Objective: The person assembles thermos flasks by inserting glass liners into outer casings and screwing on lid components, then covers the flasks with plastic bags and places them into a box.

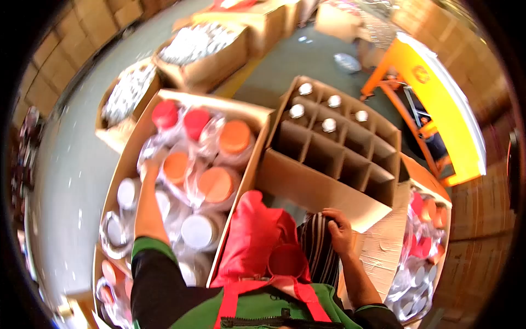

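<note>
Red apron, jars (bagged), divided carton

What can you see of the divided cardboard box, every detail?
The divided box is plain brown cardboard, open at the top, with crossing dividers that form a grid of cells. White caps show in five cells towards its far side; the near cells look dark and empty. It stands upright beside the carton of lidded jars. The right hand is close to its near side; whether they touch is unclear.

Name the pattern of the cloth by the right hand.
The cloth is dark with pale stripes, clearest in head view.
</note>
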### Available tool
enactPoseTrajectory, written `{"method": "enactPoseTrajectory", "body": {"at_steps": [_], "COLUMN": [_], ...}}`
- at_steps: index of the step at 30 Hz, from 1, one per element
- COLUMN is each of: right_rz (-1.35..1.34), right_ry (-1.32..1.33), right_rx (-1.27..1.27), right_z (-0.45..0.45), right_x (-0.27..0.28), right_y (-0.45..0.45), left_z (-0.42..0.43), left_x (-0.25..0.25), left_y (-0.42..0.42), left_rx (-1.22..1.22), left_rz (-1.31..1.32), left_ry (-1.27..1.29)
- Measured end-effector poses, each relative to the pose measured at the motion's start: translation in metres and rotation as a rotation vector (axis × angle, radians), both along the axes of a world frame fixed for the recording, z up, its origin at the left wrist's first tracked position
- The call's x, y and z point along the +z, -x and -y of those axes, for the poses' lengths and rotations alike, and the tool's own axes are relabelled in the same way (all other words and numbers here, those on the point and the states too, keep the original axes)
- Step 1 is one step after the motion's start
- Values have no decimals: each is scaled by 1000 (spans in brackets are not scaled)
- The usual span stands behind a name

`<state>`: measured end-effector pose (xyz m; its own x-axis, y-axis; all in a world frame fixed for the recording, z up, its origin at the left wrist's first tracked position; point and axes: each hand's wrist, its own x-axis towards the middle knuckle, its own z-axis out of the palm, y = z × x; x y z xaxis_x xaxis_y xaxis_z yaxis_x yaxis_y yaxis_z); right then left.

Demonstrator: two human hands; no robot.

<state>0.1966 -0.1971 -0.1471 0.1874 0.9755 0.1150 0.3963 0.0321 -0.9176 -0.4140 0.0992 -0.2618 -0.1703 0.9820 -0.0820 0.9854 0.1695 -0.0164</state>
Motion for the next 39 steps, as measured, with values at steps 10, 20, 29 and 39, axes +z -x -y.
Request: {"method": "enactPoseTrajectory", "body": {"at_steps": [10, 20, 29, 39], "right_rz": [198, -1439, -423, -266], "right_ry": [-165, 272, -6, -76], "right_rx": [95, 749, 314, 269], "right_z": [-8, -83, -49, -48], "right_x": [61, 121, 91, 76], "right_y": [10, 99, 4, 7], "left_z": [98, 314, 304, 271], "left_x": [258, 303, 310, 411], "left_y": [-51, -259, -284, -352], "left_rx": [176, -1070, -1120, -875], "left_rz": [331, 27, 1091, 1673], "left_ry": [-990, -1210, -173, -289]}}
